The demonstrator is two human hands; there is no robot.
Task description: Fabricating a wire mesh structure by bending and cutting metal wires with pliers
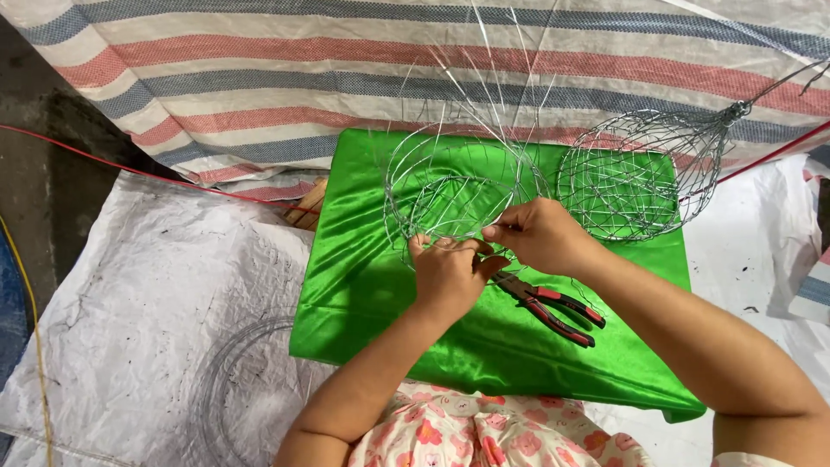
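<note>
Our left hand [448, 275] sits near frame centre, fingers curled shut on the lower rim of the half-made wire basket [454, 195]. Our right hand [540, 233], just at 2 o'clock from the left and touching it, is pinched together on a strand at the same rim; fingertips look clamped on wire, tho the strand is too thin to tell exactly where it runs.

The basket lies on the green satin cloth [372, 285], at 12 o'clock from the hands, w/ loose wire ends sticking up toward the striped tarp [259, 78]. We judge it light and springy: thin wire, open loops, so it will flex and bounce back if squeezed, and the free ends look sharp. Best hold is the rim ring, where the wire is doubled, not the mid loops, which would likely deform. The cloth looks slick, so the frame may slide unless one hand pins it.

Just at 4 o'clock from the hands lie red-and-black pliers [553, 307], closed, on the cloth. At 2 o'clock, near the right hand, a finished wire basket [640, 177] w/ a twisted handle rests partly on the cloth. Further out at 8 o'clock, a coil of wire [242, 389] lies on the white sheet [130, 303]; a red cord [130, 164] crosses at 10 o'clock.
</note>
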